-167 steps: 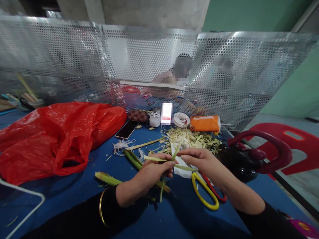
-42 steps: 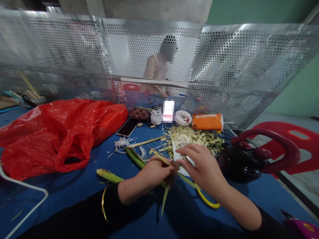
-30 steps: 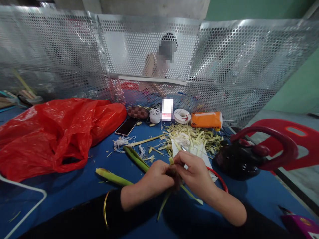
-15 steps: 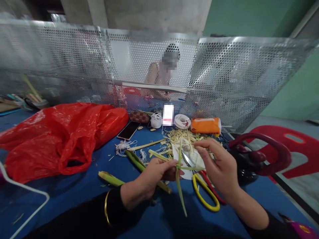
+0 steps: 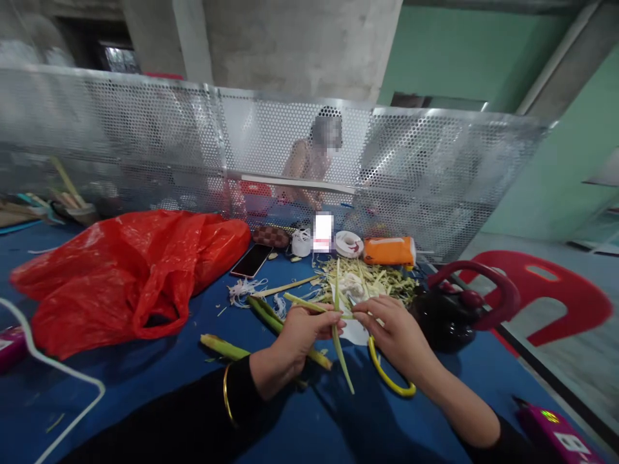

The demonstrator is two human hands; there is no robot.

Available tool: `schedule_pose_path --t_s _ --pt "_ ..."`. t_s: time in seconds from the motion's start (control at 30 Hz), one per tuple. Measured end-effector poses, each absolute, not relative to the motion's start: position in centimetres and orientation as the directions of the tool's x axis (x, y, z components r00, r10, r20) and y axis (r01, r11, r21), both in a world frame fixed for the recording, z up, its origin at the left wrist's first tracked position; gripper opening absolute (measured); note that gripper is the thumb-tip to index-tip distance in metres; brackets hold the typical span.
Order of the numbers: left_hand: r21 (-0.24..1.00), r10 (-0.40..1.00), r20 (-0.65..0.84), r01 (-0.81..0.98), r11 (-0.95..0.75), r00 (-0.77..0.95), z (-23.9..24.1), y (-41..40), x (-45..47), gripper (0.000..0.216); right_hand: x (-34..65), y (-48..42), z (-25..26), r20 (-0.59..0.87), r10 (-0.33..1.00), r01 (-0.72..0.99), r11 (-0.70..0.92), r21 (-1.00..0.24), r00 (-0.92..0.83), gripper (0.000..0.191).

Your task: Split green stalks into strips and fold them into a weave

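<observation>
My left hand (image 5: pixel 302 335) pinches crossed green plant strips (image 5: pixel 342 361) where they meet, one upright and one running sideways. The fingers of my right hand (image 5: pixel 394 332) close on the right end of the sideways strip. Below my right hand shows the yellow handle of the scissors (image 5: pixel 387 374); the rest of them is mostly covered by that hand. Thick green stalk pieces (image 5: pixel 225 347) lie by and under my left forearm. Beyond my hands, pale shredded trimmings (image 5: pixel 382 280) are heaped around a white paper.
A red plastic bag (image 5: pixel 120 277) spreads over the left. Along the back are a phone (image 5: pixel 251 261), a ribbon spool (image 5: pixel 349 243) and an orange packet (image 5: pixel 389 250). A dark red-handled pot (image 5: pixel 447 316) stands right. Behind a perforated metal screen (image 5: pixel 159 142) sits another person.
My right hand has moved left and down from above the scissors, and its fingers have closed on the sideways strip's end. My left hand keeps its pinch. The view has tilted up slightly.
</observation>
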State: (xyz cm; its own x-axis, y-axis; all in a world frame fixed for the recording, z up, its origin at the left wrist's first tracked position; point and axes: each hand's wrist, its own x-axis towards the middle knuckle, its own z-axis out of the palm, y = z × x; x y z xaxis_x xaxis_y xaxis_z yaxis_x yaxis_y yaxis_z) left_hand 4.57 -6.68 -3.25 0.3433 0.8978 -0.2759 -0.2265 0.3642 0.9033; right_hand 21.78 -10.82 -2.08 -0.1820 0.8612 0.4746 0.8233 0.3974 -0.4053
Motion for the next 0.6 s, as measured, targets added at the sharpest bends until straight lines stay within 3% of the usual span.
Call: schedule_pose_path --t_s 0.2,0.3,0.43,0.6 --pt "0.899 0.786 -0.289 -0.128 0.420 0.546 -2.6 -8.0 4.4 0.058 22.2 -12.6 -2.4 0.575 0.818 0.822 0.317 -0.473 0.016 0.022" --pt "0.890 0.716 -0.320 -0.062 0.452 0.621 -2.3 -8.4 4.2 0.075 21.8 -13.0 -2.7 0.516 0.850 0.767 0.262 -0.586 0.104 0.024" --pt "0.927 0.672 -0.315 0.063 0.371 0.670 -2.4 -9.3 4.0 0.079 20.9 -12.9 -3.5 0.342 0.921 0.538 0.196 -0.819 0.184 0.020" --pt "0.914 0.623 -0.354 0.115 0.390 0.698 -3.1 -9.8 3.1 0.081 20.6 -12.6 -4.4 0.287 0.935 0.428 0.178 -0.886 0.206 0.026"
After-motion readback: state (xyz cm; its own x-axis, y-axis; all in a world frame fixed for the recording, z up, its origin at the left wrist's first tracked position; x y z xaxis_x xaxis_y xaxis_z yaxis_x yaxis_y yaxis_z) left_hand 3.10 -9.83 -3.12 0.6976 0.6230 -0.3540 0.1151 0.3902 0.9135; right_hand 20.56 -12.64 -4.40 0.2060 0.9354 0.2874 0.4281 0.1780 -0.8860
